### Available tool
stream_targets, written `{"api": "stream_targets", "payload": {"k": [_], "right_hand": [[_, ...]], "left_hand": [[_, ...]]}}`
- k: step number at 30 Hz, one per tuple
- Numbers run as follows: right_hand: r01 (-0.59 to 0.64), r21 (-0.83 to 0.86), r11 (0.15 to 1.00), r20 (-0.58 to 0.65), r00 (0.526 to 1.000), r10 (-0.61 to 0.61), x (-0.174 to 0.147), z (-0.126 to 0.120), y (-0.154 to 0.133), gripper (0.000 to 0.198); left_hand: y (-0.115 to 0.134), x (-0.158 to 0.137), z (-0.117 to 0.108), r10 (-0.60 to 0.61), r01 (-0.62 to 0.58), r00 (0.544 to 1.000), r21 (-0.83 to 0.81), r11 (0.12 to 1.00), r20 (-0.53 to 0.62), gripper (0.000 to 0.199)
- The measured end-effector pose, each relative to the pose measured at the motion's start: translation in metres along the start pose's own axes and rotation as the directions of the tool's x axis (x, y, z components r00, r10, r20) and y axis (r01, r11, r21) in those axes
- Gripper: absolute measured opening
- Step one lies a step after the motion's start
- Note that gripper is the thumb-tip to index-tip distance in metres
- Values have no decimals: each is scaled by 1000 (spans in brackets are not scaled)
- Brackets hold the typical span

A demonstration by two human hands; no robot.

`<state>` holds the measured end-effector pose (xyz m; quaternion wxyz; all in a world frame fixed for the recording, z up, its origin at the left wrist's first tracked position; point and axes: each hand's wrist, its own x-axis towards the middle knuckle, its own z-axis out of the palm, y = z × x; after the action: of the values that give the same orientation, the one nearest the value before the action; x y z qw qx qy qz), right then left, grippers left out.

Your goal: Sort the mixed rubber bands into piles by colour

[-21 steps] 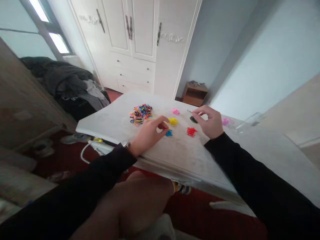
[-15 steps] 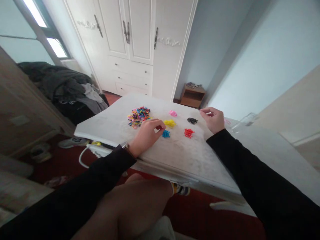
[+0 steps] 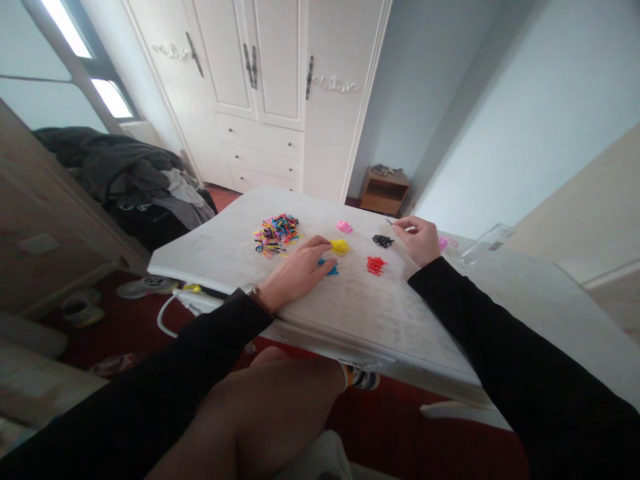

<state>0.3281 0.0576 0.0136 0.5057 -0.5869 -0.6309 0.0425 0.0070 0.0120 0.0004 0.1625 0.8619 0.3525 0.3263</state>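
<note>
Several small piles of elastic hair ties lie on the white table, sorted by colour. My left hand (image 3: 295, 272) rests low over the table with thumb and fingers apart, holding nothing visible. Its fingertips are beside the yellow hair ties (image 3: 340, 247), and its thumb partly covers the blue hair ties (image 3: 329, 267). My right hand (image 3: 416, 239) pinches a small black hair tie (image 3: 389, 222) just above and right of the black hair ties (image 3: 383, 241). Red hair ties (image 3: 376, 266) lie nearer me, pink ones (image 3: 344, 227) farther back. A mixed-colour heap of hair ties (image 3: 278, 230) sits left.
Behind my right hand are a pink item (image 3: 447, 243) and a clear container (image 3: 485, 243) on the white table (image 3: 350, 313). Beyond the table stand a white wardrobe (image 3: 260, 133) and a small wooden cabinet (image 3: 384, 191). Clothes (image 3: 135, 173) are heaped at the left.
My left hand has opened from a pinch, its fingers spreading toward the yellow pile. My right hand has shifted slightly left, and the black hair tie in it now shows more clearly.
</note>
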Motion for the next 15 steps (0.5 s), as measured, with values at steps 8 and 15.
{"api": "stream_targets", "payload": {"k": [8, 15], "right_hand": [[8, -16, 1000, 30, 1000, -7, -1, 0, 1, 15], [-20, -29, 999, 62, 998, 21, 1, 3, 12, 10]], "left_hand": [[2, -2, -1, -88, 89, 995, -25, 996, 57, 41], [1, -4, -1, -94, 94, 995, -21, 995, 27, 39]]}}
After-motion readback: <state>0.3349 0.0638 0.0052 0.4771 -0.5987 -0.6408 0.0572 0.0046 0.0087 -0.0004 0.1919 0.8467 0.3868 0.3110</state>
